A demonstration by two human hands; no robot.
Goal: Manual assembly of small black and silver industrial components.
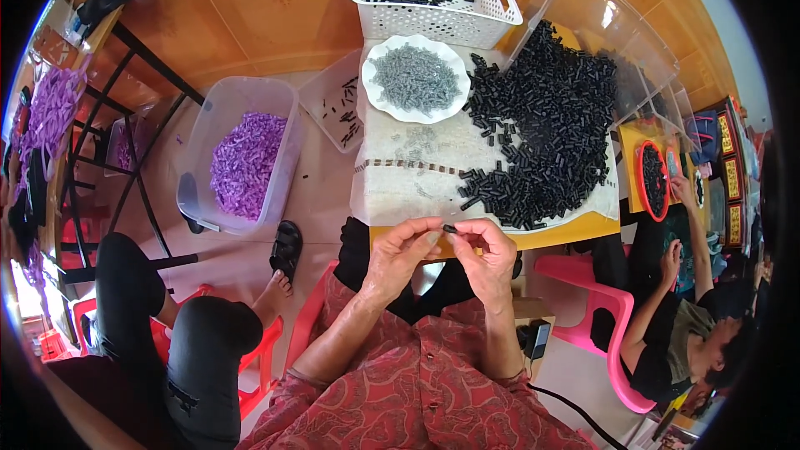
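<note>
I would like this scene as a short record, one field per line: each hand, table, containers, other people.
Left hand: fingertips at the black piece's left end; grip unclear
Right hand: thumb and finger pinch the small black piece
Table: pale cloth, large black heap on the right
Containers: scalloped white plate with grey pieces; white perforated basket behind it; clear bin of purple pieces, left
Other people: one on each side

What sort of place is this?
Probably a small handwork space, perhaps in a home: tiny black pieces are heaped on a cloth-covered table, purple pieces fill part of a clear tub, and another person's hand is beside a red-rimmed tray.
</note>
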